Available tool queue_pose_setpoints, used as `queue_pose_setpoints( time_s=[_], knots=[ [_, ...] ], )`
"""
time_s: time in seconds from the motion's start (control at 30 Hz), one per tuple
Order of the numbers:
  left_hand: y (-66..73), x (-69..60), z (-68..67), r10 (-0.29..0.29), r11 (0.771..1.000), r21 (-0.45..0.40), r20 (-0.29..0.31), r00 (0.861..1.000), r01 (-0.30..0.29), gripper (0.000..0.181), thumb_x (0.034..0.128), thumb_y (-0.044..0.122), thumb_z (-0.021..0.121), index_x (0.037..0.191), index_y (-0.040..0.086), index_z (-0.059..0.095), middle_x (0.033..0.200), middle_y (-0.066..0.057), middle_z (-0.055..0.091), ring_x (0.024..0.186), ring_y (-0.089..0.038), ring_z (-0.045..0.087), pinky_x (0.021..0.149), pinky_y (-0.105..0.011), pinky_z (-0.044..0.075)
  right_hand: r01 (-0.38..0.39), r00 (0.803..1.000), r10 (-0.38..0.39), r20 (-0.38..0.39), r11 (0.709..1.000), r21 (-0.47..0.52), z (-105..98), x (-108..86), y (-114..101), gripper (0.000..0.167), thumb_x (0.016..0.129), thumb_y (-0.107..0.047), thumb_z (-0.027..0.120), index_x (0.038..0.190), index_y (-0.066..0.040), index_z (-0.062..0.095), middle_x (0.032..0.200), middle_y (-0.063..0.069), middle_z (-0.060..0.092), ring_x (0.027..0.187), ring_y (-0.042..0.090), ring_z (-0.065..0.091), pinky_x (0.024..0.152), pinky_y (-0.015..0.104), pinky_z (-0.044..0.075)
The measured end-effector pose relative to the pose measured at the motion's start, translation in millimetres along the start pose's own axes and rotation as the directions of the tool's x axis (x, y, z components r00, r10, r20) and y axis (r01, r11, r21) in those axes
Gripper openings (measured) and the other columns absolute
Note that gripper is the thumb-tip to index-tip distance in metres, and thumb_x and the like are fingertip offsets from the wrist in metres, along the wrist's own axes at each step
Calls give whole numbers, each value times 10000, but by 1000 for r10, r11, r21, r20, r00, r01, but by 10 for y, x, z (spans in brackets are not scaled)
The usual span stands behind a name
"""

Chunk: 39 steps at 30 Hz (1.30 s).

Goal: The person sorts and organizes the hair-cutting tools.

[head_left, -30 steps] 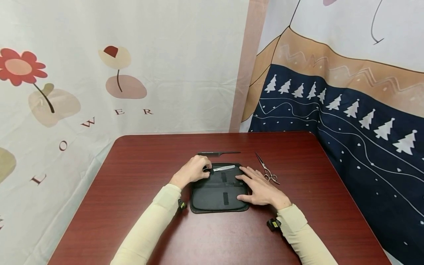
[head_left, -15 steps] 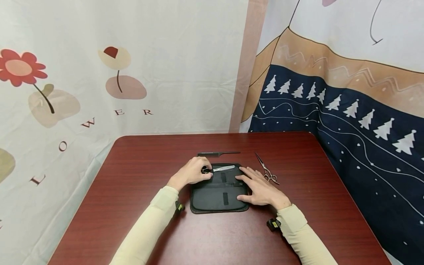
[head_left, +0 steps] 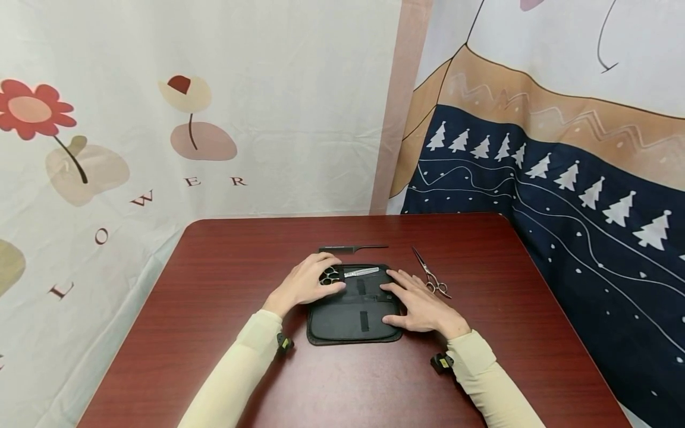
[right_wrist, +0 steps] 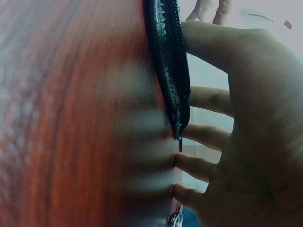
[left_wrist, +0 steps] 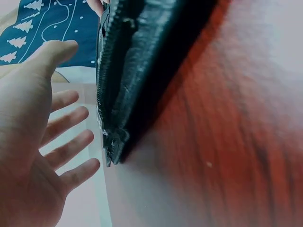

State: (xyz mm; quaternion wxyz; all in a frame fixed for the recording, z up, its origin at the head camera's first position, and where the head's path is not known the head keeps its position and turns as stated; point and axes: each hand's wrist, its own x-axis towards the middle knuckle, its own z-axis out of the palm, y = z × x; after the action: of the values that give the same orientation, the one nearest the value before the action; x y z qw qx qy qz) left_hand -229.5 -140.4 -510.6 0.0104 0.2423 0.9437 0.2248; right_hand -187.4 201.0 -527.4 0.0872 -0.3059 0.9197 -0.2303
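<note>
Centrally, case point(head_left: 339, 318) on reddish table point(head_left: 342, 386), cloth point(head_left: 299, 119) behind.

The bare left hand point(left_wrist: 23, 123) — palm visible, thumb and fingers spread — is just beside a black, leather-like case point(left_wrist: 137, 66) edged with a toothed zip point(left_wrist: 105, 52). The case lies on a glossy, reddish-brown wood-grain worktop point(left_wrist: 213, 142). Behind hangs navy cloth point(left_wrist: 85, 23) printed with white trees point(left_wrist: 18, 41).

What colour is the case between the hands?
The case is black, seen best in the head view.
</note>
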Motion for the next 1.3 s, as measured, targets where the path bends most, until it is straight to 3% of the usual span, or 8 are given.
queue_pose_setpoints(
  time_s=[0.5,0.77,0.97,1.3],
  knots=[
    [-22,-296,-59,24,1000,22,-101,995,-22,865,951,590,838,1671,195,564,1683,-140,578,1583,-402,533,1297,-667,440,6,1000,-6,2,1000,-7,-3,3,-21,731,1009,-439,843,1618,-111,605,1846,204,337,1724,522,277,1375,749,254],
    [-24,-501,-80,84,994,80,-186,979,-70,895,904,546,890,1642,139,590,1619,-148,622,1541,-419,573,1273,-676,462,5,1000,-5,-1,1000,-12,3,-3,-4,733,1011,-444,840,1622,-116,602,1848,206,333,1724,520,279,1375,748,255],
    [-23,-647,-75,37,996,80,-160,986,-25,948,907,608,865,1686,180,538,1658,-150,586,1597,-458,516,1308,-688,420,2,1000,-2,-1,1000,-14,0,-6,2,732,1013,-445,837,1622,-114,601,1847,208,334,1724,520,278,1375,750,254],
    [-37,-997,8,-27,998,48,-142,989,34,976,904,632,866,1694,165,534,1677,-166,582,1587,-449,527,1298,-687,427,4,1000,-4,-4,1000,-12,-6,-6,5,730,1014,-457,831,1620,-121,604,1845,203,340,1721,518,290,1373,748,261]
  ],
)
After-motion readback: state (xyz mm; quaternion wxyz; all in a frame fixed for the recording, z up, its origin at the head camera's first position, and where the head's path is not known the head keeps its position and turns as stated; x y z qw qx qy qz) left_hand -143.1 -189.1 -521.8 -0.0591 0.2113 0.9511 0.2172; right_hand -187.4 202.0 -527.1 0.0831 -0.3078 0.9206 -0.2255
